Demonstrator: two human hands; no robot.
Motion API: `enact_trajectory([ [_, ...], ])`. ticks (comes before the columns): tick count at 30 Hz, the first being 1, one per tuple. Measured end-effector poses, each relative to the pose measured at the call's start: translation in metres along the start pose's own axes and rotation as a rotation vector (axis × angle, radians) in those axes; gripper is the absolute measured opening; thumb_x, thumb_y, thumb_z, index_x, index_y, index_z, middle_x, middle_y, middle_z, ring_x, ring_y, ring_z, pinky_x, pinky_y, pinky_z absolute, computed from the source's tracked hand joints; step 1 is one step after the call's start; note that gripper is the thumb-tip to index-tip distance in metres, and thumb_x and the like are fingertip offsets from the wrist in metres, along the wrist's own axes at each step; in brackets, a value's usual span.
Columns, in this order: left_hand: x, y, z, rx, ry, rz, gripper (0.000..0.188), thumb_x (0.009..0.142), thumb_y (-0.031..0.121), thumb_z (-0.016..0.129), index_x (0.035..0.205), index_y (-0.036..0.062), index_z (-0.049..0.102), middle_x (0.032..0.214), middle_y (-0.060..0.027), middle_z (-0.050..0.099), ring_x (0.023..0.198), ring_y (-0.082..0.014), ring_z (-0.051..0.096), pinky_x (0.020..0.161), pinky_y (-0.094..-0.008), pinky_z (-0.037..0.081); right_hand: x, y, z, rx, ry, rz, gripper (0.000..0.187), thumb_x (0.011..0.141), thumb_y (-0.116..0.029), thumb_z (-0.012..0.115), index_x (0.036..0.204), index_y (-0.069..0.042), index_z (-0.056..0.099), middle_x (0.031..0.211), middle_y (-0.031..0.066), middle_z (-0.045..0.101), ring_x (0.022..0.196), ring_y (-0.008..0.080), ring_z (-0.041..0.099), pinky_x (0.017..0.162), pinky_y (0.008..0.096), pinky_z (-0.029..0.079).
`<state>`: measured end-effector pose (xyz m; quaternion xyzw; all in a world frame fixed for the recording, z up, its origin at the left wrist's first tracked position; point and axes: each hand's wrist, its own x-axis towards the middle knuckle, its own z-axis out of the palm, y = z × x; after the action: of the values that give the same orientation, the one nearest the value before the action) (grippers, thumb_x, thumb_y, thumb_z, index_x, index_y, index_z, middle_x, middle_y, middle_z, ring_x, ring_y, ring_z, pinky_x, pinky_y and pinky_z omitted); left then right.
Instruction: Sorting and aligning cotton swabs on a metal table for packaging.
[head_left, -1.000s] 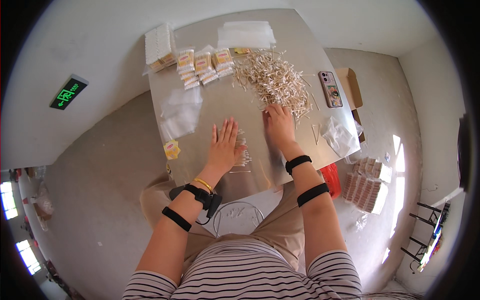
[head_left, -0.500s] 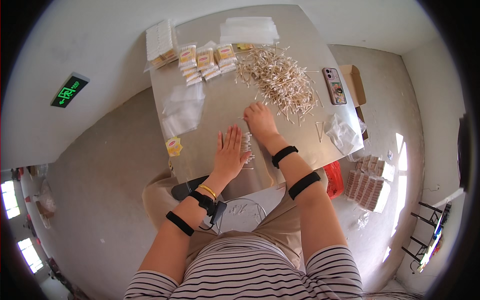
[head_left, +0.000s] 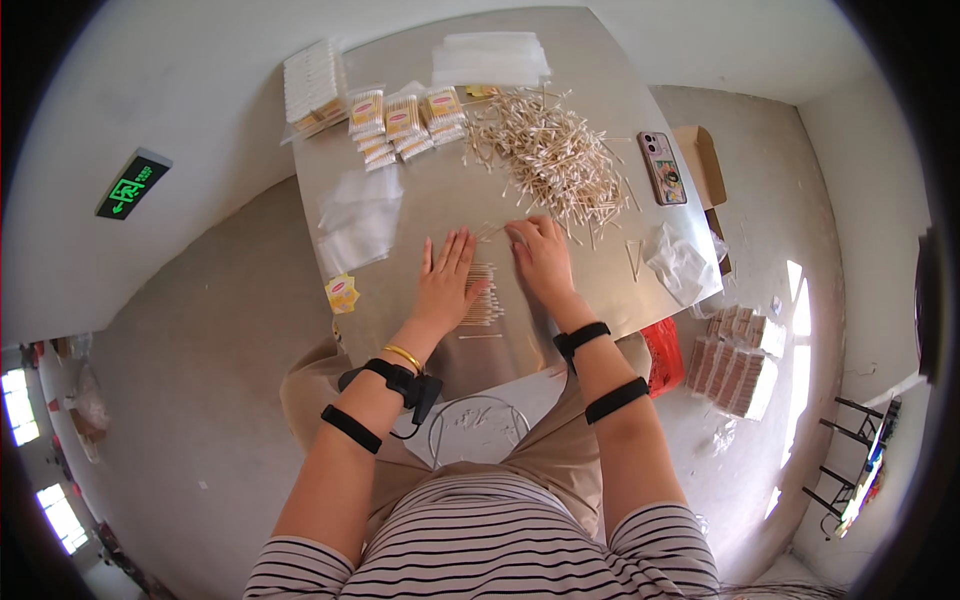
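Observation:
A row of cotton swabs (head_left: 484, 308) lies side by side on the metal table in front of me. My left hand (head_left: 445, 285) rests flat at the row's left side, fingers stretched out, with the thumb over the swabs. Beyond the row, my right hand (head_left: 543, 260) has its fingers curled and drawn together at the ends of a few loose swabs (head_left: 487, 232). Its palm side is hidden. One single swab (head_left: 480, 337) lies apart at the near end of the row. A large heap of cotton swabs (head_left: 555, 155) spreads behind my right hand.
Packed swab bags (head_left: 403, 120) and a larger clear pack (head_left: 315, 85) stand at the far left. Flat plastic bags (head_left: 360, 215), yellow cards (head_left: 341, 294), a phone (head_left: 662, 168) and crumpled plastic (head_left: 683, 265) lie around the table (head_left: 600, 290). Bundled packs (head_left: 735, 365) sit on the floor at right.
My left hand has shifted left, uncovering more of the swab row. The right hand has moved slightly right and nearer, and loose swabs now show beside its fingertips.

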<state>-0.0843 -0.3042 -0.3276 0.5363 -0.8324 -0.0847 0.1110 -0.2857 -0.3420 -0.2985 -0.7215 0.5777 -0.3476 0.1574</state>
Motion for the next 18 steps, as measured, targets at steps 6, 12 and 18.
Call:
enact_trajectory([
  [6,0.011,-0.019,-0.014,0.124,-0.061,0.097,0.073,0.098,0.052,0.045,0.154,0.0078,0.032,0.162,-0.0054,0.029,0.150,-0.0238,0.024,0.123,-0.0548,0.008,0.018,0.017,0.015,-0.020,-0.119,0.095,0.011,0.078,-0.004,0.070,0.088,-0.007,0.067,0.096,0.0096,0.059,0.099,0.0321,0.056,0.086,0.0427,0.048],
  [12,0.029,-0.043,-0.023,0.162,-0.057,0.102,0.070,0.099,0.053,0.045,0.154,0.0109,0.034,0.162,-0.0050,0.029,0.151,-0.0239,0.023,0.123,-0.0557,0.007,0.012,0.020,0.025,-0.038,-0.101,0.074,0.008,0.077,-0.009,0.071,0.082,-0.010,0.066,0.092,0.0084,0.056,0.094,0.0306,0.057,0.082,0.0428,0.049],
  [18,0.048,-0.041,-0.030,0.091,-0.080,0.127,0.066,0.100,0.052,0.043,0.152,0.0129,0.037,0.160,-0.0057,0.033,0.150,-0.0256,0.025,0.122,-0.0568,0.008,0.017,0.001,0.043,-0.029,-0.182,0.006,0.007,0.079,-0.010,0.071,0.085,-0.011,0.068,0.094,0.0088,0.058,0.095,0.0306,0.058,0.083,0.0431,0.050],
])
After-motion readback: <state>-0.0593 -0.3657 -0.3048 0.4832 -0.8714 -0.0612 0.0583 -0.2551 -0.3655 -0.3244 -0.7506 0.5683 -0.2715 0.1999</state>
